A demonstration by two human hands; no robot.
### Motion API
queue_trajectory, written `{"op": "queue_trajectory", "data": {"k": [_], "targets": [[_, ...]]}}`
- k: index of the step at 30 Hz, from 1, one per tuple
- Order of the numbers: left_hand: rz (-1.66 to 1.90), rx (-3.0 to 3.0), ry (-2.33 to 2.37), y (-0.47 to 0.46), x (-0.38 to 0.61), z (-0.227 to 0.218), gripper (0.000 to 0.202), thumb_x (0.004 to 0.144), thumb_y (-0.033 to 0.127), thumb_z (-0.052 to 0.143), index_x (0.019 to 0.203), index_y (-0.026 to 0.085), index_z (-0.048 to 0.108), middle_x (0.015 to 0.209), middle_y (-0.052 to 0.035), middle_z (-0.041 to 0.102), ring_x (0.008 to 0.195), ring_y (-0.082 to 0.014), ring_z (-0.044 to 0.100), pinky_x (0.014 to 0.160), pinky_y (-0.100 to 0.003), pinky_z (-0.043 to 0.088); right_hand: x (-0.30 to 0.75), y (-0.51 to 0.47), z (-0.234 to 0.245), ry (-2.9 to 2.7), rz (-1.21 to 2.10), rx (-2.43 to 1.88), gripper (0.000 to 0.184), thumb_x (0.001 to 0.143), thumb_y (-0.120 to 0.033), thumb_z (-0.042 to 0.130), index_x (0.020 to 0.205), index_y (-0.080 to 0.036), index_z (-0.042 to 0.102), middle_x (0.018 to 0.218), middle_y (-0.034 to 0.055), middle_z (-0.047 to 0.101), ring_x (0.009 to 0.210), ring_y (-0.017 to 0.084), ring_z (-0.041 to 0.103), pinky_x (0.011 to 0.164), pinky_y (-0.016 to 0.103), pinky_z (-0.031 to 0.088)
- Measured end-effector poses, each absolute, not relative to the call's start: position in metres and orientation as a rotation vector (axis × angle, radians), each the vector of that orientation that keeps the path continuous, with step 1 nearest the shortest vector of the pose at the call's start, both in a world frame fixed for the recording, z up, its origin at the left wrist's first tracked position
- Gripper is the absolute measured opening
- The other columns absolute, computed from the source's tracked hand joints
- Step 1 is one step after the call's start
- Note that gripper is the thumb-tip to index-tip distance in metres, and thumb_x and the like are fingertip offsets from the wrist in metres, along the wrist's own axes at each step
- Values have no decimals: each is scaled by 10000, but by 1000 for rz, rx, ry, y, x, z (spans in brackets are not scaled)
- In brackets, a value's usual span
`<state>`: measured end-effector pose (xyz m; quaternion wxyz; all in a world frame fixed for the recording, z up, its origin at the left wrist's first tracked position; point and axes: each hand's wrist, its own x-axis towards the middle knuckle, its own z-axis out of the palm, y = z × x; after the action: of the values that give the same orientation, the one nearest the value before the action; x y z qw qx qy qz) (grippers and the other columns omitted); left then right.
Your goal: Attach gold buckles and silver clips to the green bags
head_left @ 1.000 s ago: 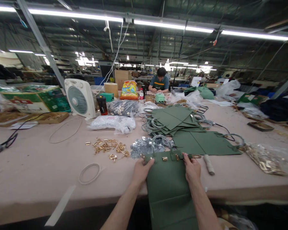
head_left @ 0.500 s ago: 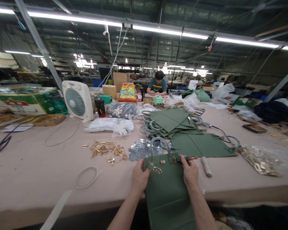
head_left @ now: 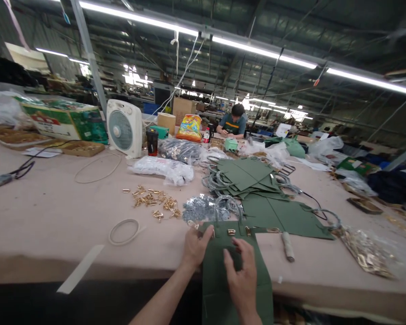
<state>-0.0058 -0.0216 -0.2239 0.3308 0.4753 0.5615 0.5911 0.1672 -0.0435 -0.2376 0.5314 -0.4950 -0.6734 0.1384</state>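
Left hand [head_left: 194, 248]: pinching green bag [head_left: 216, 280] corner
Right hand [head_left: 242, 275]: fingers apart (empty!), over bag
Bag: being steadied, seemingly; wants firm pinch

This is a workshop, and it looks like part of a factory. Tube lights [head_left: 138, 19] hang under a high metal roof [head_left: 311, 27]. The wide table [head_left: 54, 216] carries piled green bag pieces [head_left: 245, 171] and loose gold fittings [head_left: 169, 204]; farther back, a co-worker [head_left: 232, 126] bends forward.

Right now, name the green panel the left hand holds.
The nearest panel, extending past the front edge of the table; the other green panels lie farther back.
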Motion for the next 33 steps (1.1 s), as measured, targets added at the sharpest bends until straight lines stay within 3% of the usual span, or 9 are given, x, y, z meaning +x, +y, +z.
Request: {"op": "queue_trajectory", "data": {"k": [3,7,10,14,20,24,26,30,33], "targets": [[1526,1276,1444,-24,-8,-223,339,932,519,592,802,212,654,752,-13,678,728,-188,631,719,-279,513,132,-60,-237,-1814,354,-1175,690,870,-305,684,1526,-265,472,1504,146,496,1368,375,490,1132,575,430],[1499,1341,1313,-29,-10,-221,341,914,537,594,843,210,665,774,-19,676,745,-187,627,758,-290,539,107,-62,-245,-1794,229,-1267,855,786,-170,652,1595,-252,387,1585,158,432,1437,445,394,1143,675,358],[1486,1379,1170,-34,-10,-221,357,884,530,643,984,191,697,889,-54,710,828,-211,656,795,-309,555,109,-60,-251,-1765,173,-1314,805,799,-133,572,1586,-198,410,1546,179,489,1403,436,456,1113,653,411],[1374,1387,994,-35,-8,-226,480,850,550,706,1139,167,695,867,-65,671,741,-192,639,650,-280,548,134,-64,-241,-1798,135,-1360,584,931,-168,447,1511,-162,516,1425,182,621,1296,362,608,1056,524,527],[1391,1240,939,-25,-6,-237,509,909,575,641,1177,144,677,893,-58,630,682,-155,632,566,-255,529,211,-89,-184,-1976,5,-1437,434,1019,-269,431,1392,-133,608,1341,171,698,1213,313,693,990,410,602],[1366,1177,1038,-22,-4,-238,477,865,529,723,1145,145,681,874,-42,632,691,-144,620,601,-252,531,292,-104,-136,-1956,-80,-1482,501,1018,-376,479,1482,-201,544,1433,120,649,1252,312,676,1024,410,592],[1306,1194,992,-23,-2,-234,484,846,513,755,1153,145,685,888,-49,646,721,-148,624,646,-262,538,329,-106,-111,-1887,6,-1561,589,981,-441,555,1523,-213,510,1470,108,621,1322,322,623,1079,402,554],[1095,1193,731,-37,5,-221,608,770,513,842,1234,154,687,1064,-112,706,881,-203,667,773,-303,552,365,-91,-74,-1691,311,-1588,720,868,-573,683,1478,-205,576,1551,89,542,1461,343,469,1232,420,379],[967,1027,450,-56,10,-212,720,767,601,814,1327,175,658,1211,-144,704,1090,-298,677,890,-370,557,356,-66,-75,-1546,739,-1550,791,808,-577,758,1487,-218,569,1581,92,502,1503,345,403,1228,425,375]]}}
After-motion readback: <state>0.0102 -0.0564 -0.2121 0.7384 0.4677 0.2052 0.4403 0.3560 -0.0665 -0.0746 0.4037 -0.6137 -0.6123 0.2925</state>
